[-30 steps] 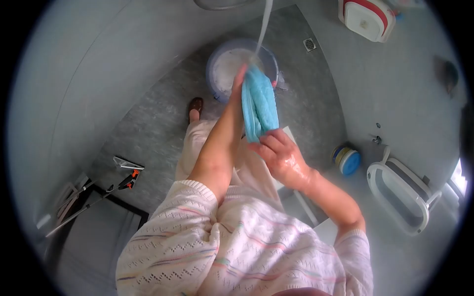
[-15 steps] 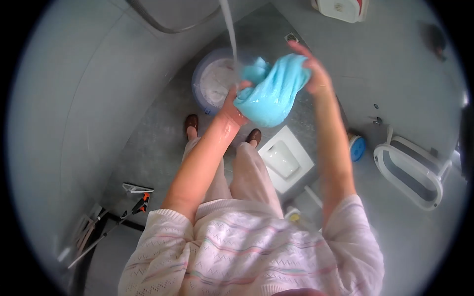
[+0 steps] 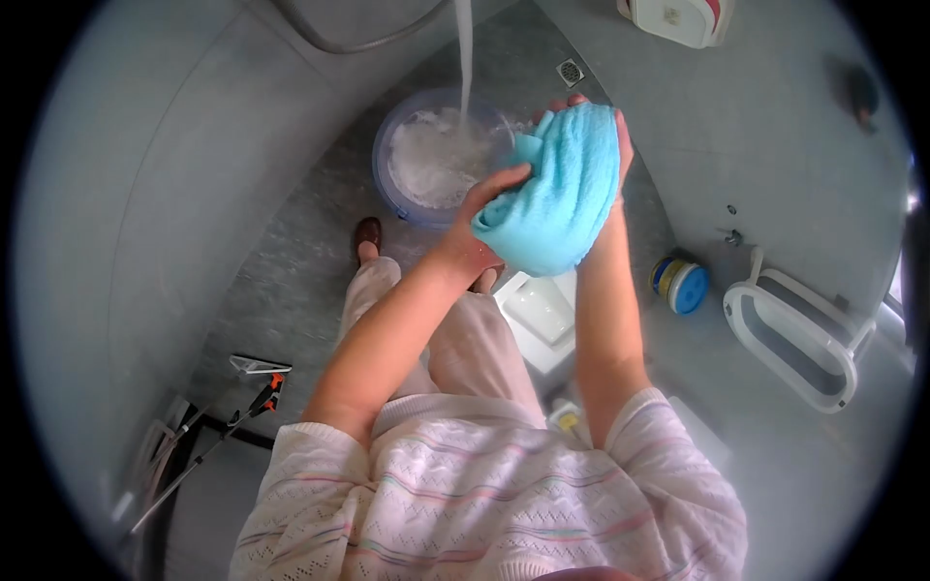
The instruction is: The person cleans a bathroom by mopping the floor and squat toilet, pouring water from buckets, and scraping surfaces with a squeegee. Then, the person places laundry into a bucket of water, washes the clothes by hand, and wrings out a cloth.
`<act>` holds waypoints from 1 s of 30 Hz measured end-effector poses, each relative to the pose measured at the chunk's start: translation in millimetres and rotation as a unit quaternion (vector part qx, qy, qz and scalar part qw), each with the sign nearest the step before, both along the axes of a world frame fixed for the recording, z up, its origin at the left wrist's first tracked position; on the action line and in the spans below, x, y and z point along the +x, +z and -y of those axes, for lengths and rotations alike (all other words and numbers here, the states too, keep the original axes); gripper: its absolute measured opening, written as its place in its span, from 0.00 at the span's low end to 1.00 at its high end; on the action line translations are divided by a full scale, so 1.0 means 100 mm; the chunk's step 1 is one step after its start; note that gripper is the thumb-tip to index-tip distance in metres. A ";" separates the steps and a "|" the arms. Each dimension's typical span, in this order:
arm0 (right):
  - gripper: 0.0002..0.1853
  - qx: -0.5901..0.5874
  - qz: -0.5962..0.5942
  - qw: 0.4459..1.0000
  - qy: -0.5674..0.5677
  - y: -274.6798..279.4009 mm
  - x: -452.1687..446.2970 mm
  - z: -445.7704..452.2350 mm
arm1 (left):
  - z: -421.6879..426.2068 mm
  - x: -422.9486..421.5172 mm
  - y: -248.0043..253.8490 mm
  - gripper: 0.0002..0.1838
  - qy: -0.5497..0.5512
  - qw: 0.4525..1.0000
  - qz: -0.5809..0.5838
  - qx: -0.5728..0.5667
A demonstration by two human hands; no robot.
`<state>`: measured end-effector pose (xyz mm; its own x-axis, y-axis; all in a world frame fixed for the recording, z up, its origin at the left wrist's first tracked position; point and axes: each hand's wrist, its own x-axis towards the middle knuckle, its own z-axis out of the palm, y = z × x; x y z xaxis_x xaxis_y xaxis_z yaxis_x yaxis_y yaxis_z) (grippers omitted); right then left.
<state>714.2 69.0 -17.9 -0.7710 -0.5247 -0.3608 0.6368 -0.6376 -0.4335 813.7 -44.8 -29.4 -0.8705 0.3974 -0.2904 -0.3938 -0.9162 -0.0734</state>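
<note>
A bunched, wet turquoise towel (image 3: 557,208) is held up between my two hands, to the right of the falling water. My left hand (image 3: 481,215) grips its left side, thumb over the top and fingers partly hidden beneath. On the far right side my right hand (image 3: 623,155) is wrapped round the cloth, most of its palm covered by it. A stream of water (image 3: 465,58) runs down into a bluish, see-through bucket (image 3: 386,184) on the floor. Foamy white water (image 3: 431,160) fills the bucket.
A white squat toilet (image 3: 539,315) is set in the floor below my hands. A floor drain (image 3: 571,73) lies near the corner. On the right are a blue-lidded tub (image 3: 689,289) and a white folded basin (image 3: 794,339). A squeegee (image 3: 260,365) leans at the left.
My right hand has come inward and the towel is gathered more compactly, slightly lower and to the right. It has moved away from the water stream, which now falls straight into the bucket.
</note>
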 end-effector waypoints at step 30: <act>0.51 0.106 0.051 0.989 0.094 -0.44 0.41 -0.32 | 0.08 0.19 -0.31 0.25 -0.184 0.973 -0.072 -0.118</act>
<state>755.5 101.4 -61.5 -0.6208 -0.5591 -0.5496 0.7829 -0.4053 -0.4721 833.0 -53.0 -60.6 -0.7203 0.6271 -0.2965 -0.6892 -0.6957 0.2027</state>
